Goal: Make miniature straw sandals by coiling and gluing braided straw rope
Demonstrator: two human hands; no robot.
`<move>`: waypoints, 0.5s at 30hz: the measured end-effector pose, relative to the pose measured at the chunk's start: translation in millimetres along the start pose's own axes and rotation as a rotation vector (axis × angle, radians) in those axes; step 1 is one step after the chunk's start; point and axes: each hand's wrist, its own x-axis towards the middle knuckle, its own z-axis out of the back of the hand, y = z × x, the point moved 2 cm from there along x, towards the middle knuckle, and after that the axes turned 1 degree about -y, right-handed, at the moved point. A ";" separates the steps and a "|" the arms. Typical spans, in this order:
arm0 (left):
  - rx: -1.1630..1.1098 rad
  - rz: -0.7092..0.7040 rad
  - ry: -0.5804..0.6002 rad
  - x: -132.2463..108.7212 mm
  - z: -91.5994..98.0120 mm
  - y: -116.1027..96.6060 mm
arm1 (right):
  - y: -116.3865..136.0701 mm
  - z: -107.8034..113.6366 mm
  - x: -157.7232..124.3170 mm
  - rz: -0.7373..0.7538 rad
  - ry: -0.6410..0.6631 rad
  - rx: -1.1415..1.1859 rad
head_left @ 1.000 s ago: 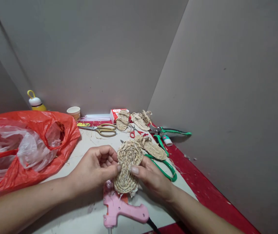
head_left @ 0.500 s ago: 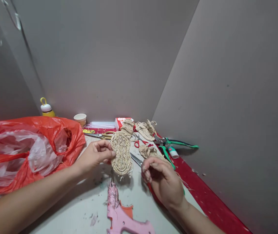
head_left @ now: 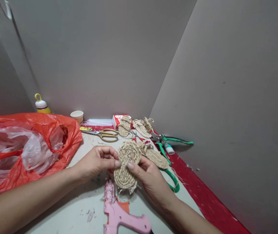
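A braided straw sole (head_left: 128,169), coiled into a figure-eight-like shape, is held up above the table. My left hand (head_left: 102,162) pinches its left edge at the narrow waist, thumb in front. On the other side my right hand (head_left: 152,182) grips the right edge, its thumb pressed on the front face; its other fingers are mostly hidden behind. Loose fibres stick out at the sole's lower end. Just below lies a pink glue gun (head_left: 123,211) with an orange trigger, its nozzle hidden by the sole. Behind my right hand rests a second straw sole (head_left: 157,158).
Bronze-handled scissors (head_left: 108,135) lie at the back, near a paper cup (head_left: 77,116) and white glue sticks (head_left: 97,122). Straw sandals (head_left: 141,128) lean by a red-and-white box (head_left: 117,121). Green-handled shears (head_left: 178,140) lie right. A red plastic bag (head_left: 44,123) fills the left side.
My right hand has moved left and taken hold of the sole's right edge. A silver-tipped, red-handled tool beside that hand is no longer visible. The sole sits slightly lower.
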 end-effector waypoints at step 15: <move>0.000 0.043 0.063 -2.7 -2.2 -4.5 | -1.4 -5.2 -9.4 0.009 0.062 0.041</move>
